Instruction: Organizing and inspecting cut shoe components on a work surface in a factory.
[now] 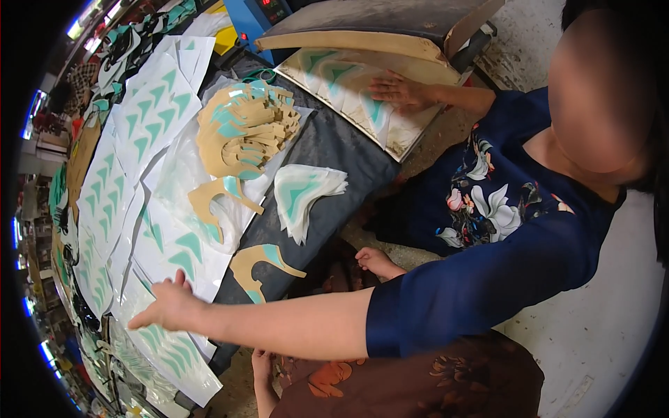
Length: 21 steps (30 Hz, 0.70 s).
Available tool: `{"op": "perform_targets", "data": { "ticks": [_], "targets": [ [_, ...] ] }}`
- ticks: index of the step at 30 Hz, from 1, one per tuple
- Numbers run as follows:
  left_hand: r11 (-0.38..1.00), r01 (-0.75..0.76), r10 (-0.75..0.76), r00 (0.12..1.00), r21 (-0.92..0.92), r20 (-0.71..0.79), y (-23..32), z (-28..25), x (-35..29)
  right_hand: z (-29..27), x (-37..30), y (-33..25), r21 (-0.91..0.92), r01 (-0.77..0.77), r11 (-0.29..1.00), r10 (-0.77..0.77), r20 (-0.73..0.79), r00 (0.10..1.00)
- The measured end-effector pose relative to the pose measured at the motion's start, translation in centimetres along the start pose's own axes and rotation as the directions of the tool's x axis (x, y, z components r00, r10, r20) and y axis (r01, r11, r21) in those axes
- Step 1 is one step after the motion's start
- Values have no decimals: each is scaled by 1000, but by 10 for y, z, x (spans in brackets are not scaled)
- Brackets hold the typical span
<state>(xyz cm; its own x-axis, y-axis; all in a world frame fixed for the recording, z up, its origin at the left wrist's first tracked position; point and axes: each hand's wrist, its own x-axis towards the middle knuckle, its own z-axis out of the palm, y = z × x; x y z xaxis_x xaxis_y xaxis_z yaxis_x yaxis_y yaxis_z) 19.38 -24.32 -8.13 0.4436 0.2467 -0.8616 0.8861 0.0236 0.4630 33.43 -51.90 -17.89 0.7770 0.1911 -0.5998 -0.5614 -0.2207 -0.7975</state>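
My left hand (262,364) is low in the picture beside my brown floral clothing, its fingers mostly hidden behind a co-worker's outstretched forearm. Beyond that forearm, my right hand (377,264) hovers past the table's edge, fingers curled in, with nothing visible in them. Nearest to my hands on the dark table cover lies a curved tan cut piece (245,271) with teal patches. Farther up are a stack of white pieces with teal shapes (301,193) and another curved tan piece (207,202). A large heap of tan pieces (230,132) sits behind.
The co-worker's one hand (171,306) spreads over white sheets with teal chevrons (157,104); their other hand (404,92) lies flat on sheets on an opened press's pale lower plate (401,143). The press lid (348,40) and a blue control box (247,17) stand behind.
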Motion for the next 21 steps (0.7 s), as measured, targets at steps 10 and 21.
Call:
{"op": "perform_targets", "data": {
  "ticks": [10,21],
  "targets": [
    [982,-144,23,741,-126,-671,317,106,-137,-72,-25,-19,555,-711,431,552,461,695],
    [999,12,-9,997,-44,79,-65,-14,10,-18,2,-217,-191,-629,-754,-260,965,19]
  ]
}}
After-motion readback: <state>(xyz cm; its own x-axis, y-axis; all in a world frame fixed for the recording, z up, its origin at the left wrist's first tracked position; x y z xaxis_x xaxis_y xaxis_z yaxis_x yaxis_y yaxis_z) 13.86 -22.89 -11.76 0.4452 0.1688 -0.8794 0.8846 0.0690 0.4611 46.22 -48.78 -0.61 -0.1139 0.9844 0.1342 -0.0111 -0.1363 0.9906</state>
